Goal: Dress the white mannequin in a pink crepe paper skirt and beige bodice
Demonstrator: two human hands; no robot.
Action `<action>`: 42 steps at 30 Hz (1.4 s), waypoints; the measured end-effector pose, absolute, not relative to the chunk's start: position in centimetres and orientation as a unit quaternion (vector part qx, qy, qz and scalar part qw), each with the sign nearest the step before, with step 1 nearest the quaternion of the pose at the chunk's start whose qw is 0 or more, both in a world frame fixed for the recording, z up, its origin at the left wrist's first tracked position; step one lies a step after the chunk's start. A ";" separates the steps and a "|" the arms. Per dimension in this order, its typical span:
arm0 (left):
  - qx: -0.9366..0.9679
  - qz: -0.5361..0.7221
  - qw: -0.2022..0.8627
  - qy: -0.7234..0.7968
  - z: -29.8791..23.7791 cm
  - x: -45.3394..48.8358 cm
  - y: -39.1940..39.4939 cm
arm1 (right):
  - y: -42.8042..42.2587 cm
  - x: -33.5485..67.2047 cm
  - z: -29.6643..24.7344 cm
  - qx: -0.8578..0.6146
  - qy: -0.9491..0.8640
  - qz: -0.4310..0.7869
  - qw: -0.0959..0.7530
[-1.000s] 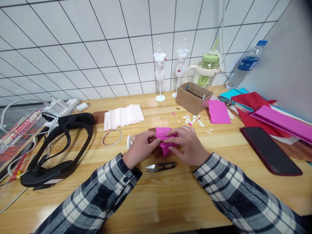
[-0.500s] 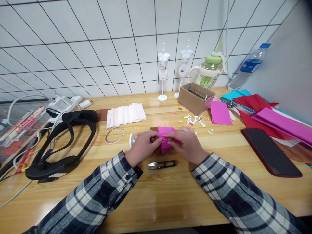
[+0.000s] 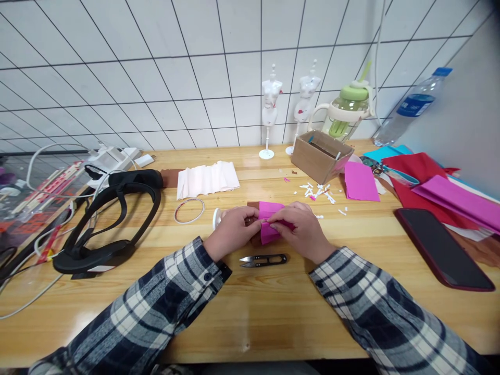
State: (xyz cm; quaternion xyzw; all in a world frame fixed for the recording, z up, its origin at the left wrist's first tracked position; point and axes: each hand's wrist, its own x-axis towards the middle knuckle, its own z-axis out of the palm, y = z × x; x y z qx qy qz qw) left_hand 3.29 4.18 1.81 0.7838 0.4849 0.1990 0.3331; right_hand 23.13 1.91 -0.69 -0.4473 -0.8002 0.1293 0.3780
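Low over the table in the middle, a piece of pink crepe paper (image 3: 269,209) lies against a brown piece (image 3: 253,204). My left hand (image 3: 236,229) is closed, its thumb and forefinger at the left edge of the pink paper. A white round base (image 3: 216,217) sticks out beyond that hand; what it belongs to is hidden. With thumb and forefinger, my right hand (image 3: 302,229) pinches the pink paper from the right. Black-handled thread snips (image 3: 265,260) lie on the table just below both hands, their blades pointing left.
Two white miniature dress forms (image 3: 270,112) stand at the back beside a cardboard box (image 3: 320,159) and a jug (image 3: 344,114). White scraps (image 3: 318,191) are scattered before the box. Left are pale crepe paper (image 3: 207,179), a ring (image 3: 189,211) and a black headset (image 3: 113,229); right, a phone (image 3: 445,250).
The whole view has shifted slightly, so things sit a little farther right. Both hands keep hold of the pink paper, with the right fingers moved only slightly.
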 end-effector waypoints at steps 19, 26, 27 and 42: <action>0.781 0.203 0.336 0.485 2.6 3.4 3.8 | 1.6 22.0 -0.7 -0.495 -0.779 0.126 0.364; 0.774 0.201 0.363 0.478 3.3 3.4 3.6 | 1.6 22.1 -0.5 -0.512 -0.774 0.119 0.353; 0.774 0.200 0.359 0.481 3.3 3.4 3.6 | 1.5 22.1 -0.5 -0.512 -0.774 0.117 0.353; 0.743 0.211 0.331 0.542 2.5 2.8 4.2 | 2.6 29.1 1.0 -0.544 -0.797 0.082 0.248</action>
